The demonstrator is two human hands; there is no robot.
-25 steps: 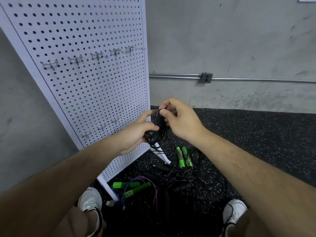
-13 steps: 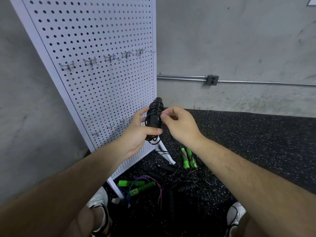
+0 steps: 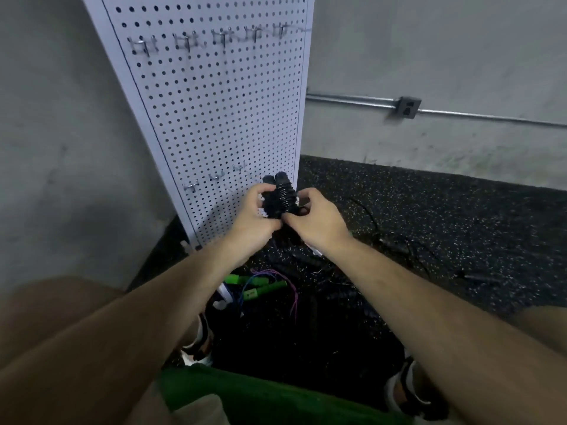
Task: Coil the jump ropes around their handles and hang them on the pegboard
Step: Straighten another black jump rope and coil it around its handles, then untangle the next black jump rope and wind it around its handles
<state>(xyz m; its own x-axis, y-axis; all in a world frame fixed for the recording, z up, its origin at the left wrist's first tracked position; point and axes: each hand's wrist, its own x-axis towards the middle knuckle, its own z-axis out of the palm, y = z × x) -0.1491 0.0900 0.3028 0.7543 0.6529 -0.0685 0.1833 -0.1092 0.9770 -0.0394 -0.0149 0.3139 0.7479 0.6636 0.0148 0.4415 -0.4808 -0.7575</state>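
A bare concrete wall (image 3: 46, 148) fills the left side. In front of it stands a white pegboard (image 3: 221, 111), its foot on a black rubber floor (image 3: 445, 228) flecked with white that runs off to the right. A second grey wall (image 3: 429, 50) closes the room behind, carrying one metal pipe (image 3: 352, 101) and one outlet box (image 3: 406, 107). At the board's lower right edge the left hand (image 3: 254, 210) curls its fingers round a black jump rope (image 3: 280, 194). The rope's two handles stand side by side, roughly upright, with the cord wound around them. The right hand (image 3: 316, 216) pinches the coil from the right, with thumb and fingers bent onto it. The bundle is held off the floor, below the top hooks (image 3: 184, 41); whether it touches the board cannot be told. Those top hooks are smeared by blur, yet five can be counted in one row. Three lower hooks (image 3: 214, 176) show, and the hands cover the spot where that row would go on. Under the forearms lie green handles (image 3: 260, 283), at least three pieces, with one purple cord (image 3: 293, 292). The dark ropes (image 3: 399, 243) further right melt into the floor and cannot be counted. Two shoes (image 3: 199, 342) show, each partly hidden by an arm. A green shirt (image 3: 260, 397) is cut off by the bottom edge.
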